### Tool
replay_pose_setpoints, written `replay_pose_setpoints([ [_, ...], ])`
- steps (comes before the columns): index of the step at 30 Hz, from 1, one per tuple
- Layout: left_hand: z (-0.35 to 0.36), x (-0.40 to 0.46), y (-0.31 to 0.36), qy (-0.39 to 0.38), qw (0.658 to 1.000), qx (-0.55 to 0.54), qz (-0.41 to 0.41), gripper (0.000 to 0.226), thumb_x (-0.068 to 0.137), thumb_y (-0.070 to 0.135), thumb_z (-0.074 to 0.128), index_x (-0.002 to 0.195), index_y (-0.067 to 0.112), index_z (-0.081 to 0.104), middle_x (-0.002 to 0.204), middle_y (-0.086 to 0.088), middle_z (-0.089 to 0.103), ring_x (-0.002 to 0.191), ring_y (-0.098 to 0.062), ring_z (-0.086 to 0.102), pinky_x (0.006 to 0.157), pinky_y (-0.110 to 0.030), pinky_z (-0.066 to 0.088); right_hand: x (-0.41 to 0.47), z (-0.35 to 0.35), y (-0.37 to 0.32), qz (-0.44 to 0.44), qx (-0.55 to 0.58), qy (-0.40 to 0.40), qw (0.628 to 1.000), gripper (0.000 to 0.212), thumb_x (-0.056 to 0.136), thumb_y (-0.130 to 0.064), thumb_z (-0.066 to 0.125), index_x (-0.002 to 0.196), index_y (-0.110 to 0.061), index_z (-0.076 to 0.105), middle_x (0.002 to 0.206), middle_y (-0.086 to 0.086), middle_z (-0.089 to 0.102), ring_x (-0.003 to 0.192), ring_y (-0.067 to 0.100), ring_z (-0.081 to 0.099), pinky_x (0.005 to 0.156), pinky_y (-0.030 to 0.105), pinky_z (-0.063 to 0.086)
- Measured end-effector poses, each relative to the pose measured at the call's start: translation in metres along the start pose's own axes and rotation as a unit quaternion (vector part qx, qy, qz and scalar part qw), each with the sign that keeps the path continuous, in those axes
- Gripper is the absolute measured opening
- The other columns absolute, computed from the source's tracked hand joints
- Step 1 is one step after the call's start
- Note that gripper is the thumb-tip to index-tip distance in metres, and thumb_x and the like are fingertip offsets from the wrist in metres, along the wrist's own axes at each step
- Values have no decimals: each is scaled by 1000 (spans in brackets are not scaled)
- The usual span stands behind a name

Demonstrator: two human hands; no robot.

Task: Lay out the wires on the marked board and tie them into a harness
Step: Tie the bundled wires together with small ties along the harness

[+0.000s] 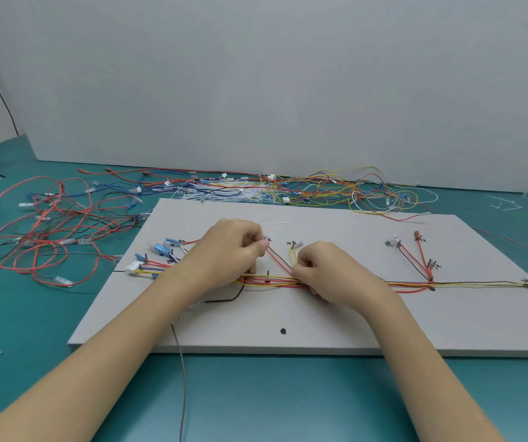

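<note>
A grey marked board [320, 323] lies on the teal table. Along it runs a bundle of red, yellow and black wires [467, 284], branching up to red and black terminals [417, 237] at the right and to a white connector [133, 267] and blue terminals [162, 248] at the left. My left hand [229, 250] has its fingers curled and pinches a white cable tie [277, 240] above the bundle. My right hand [328, 272] is curled over the bundle's middle and grips the wires where a yellow branch [292, 256] rises.
Loose red and black wires [49, 224] sprawl on the table to the left. A tangle of yellow, red and blue wires and white cable ties [288, 189] lies behind the board by the grey wall. A thin dark wire [182, 378] trails off the board's front edge.
</note>
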State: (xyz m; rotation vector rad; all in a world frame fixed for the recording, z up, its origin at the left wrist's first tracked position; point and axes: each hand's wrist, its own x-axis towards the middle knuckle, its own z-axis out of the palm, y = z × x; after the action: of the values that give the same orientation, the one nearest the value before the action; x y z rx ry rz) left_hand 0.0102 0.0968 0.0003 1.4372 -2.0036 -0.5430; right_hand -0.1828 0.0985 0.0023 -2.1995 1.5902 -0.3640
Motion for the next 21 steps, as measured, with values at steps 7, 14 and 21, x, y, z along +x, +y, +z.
replay_pose_setpoints([
  [7,-7,-1,8,21,998,49,27,23,93,30,58,73,23,65,67,8,67,82,-14,56,82,-40,46,3,4,5,-6,104,117,988,32,90,-26,59,61,-16,48,51,-5,48,50,15,43,52,27,34],
  [14,-8,-5,22,3,1000,13,21,22,93,28,61,73,22,70,72,14,66,87,7,47,90,-35,34,-5,-10,-7,-44,506,200,838,15,90,-12,67,102,-5,70,66,7,67,53,14,57,39,23,43],
  [21,-6,-5,24,-7,1000,-17,18,25,93,28,61,69,24,67,70,15,64,86,13,46,94,-41,37,-4,-8,-6,19,556,189,809,14,89,-8,67,103,-4,70,76,8,69,64,13,64,45,21,47],
])
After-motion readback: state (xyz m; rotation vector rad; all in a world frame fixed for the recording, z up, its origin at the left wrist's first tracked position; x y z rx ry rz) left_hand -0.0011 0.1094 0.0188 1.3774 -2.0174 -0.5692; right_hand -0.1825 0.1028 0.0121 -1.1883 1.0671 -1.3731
